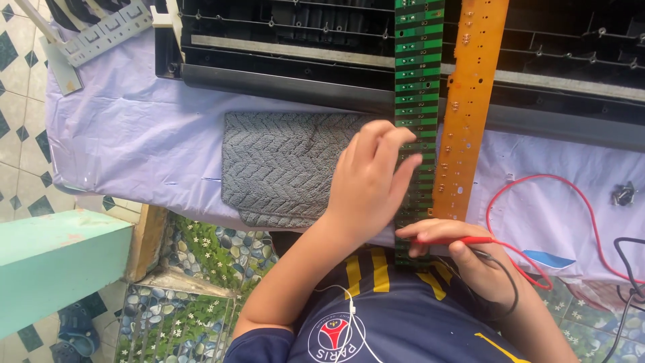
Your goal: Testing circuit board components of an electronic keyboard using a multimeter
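Note:
A long green circuit board strip (418,74) lies across the table toward me, next to an orange circuit board strip (468,101). My left hand (371,176) rests on the green strip's near part, fingers curled and pressing on it. My right hand (463,257) grips a red test probe (457,240), tip pointing left at the near end of the green strip. Red (578,188) and black (510,282) leads run from that hand.
A grey knitted cloth (282,165) lies on the pale lilac table cover (141,134). An opened black keyboard chassis (295,47) fills the far side. Small screws (623,194) sit at right, a grey key part (101,37) at far left. A turquoise bench (54,269) stands below left.

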